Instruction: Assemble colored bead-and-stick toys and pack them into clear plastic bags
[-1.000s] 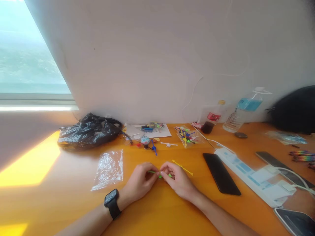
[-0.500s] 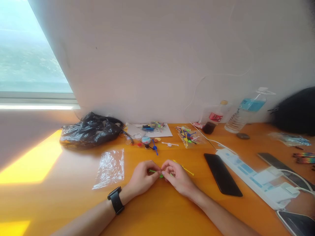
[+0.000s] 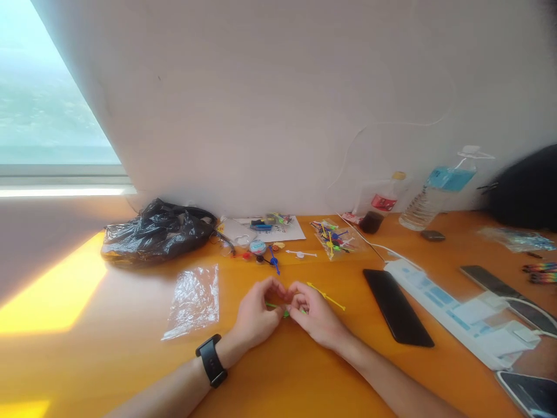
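Observation:
My left hand [image 3: 256, 310], with a black watch [image 3: 212, 360] on its wrist, is closed in a pinch at the left of a small green plastic spinner [image 3: 286, 313]. From the other side my right hand [image 3: 317, 316] pinches the same piece, fingers curled and fingertips nearly touching the left ones. A thin arm and a rounded part of the spinner show; the rest is hidden. Just beyond my right hand lies a yellow arrow spinner [image 3: 335, 301]. Farther back are a blue arrow spinner [image 3: 274, 262] and a white one [image 3: 301, 254].
A clear plastic bag [image 3: 194, 302] and a black bag [image 3: 159, 232] lie left. At the back is a packet of coloured spinners [image 3: 333, 241]. To the right are a black phone [image 3: 398, 307], a power strip [image 3: 448, 310], a cola bottle [image 3: 378, 209] and a water bottle [image 3: 429, 197].
The fingers of my left hand have lifted and arched a little around the green spinner. Both hands stay at the same spot; the view has shifted slightly.

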Demonstrator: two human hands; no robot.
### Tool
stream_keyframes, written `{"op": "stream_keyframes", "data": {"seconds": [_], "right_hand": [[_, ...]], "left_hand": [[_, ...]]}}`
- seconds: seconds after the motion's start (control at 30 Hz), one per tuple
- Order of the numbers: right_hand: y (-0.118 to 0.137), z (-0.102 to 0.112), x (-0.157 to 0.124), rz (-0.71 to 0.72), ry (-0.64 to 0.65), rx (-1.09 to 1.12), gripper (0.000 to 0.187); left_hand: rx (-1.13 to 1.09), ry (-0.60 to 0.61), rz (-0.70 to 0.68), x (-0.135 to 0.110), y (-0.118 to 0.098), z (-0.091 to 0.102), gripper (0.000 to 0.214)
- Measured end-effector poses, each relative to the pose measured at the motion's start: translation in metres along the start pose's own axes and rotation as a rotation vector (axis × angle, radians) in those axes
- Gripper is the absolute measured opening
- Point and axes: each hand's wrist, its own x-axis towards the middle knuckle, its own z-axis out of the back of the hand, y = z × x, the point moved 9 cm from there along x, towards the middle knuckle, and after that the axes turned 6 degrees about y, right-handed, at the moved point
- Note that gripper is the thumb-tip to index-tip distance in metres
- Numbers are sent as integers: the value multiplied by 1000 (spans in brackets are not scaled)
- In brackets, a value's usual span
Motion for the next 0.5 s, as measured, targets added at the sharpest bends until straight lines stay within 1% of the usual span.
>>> {"op": "stream_keyframes", "data": {"seconds": [0.07, 0.1, 0.2, 0.27, 0.33, 0.4, 0.5], "right_hand": [[1, -1, -2, -3, -21, -32, 9], [3, 1, -5, 6, -52, -67, 7], [24, 8, -20, 103, -187, -270, 7], [41, 16, -31, 160, -280, -432, 15], [49, 26, -38, 143, -349, -511, 25], [47, 36, -38, 83, -364, -440, 32], [36, 43, -35, 17, -327, -184, 41]], "left_hand": [[8, -36, 13, -1, 3, 2, 27], [20, -57, 14, -2, 3, 4, 28], [59, -106, -16, -7, -3, 10, 32], [37, -139, -21, -12, -7, 15, 32], [-18, -170, 4, -16, -9, 20, 27], [-66, -198, 38, -20, -10, 25, 23], [-92, -276, 51, -25, -11, 34, 25]]}}
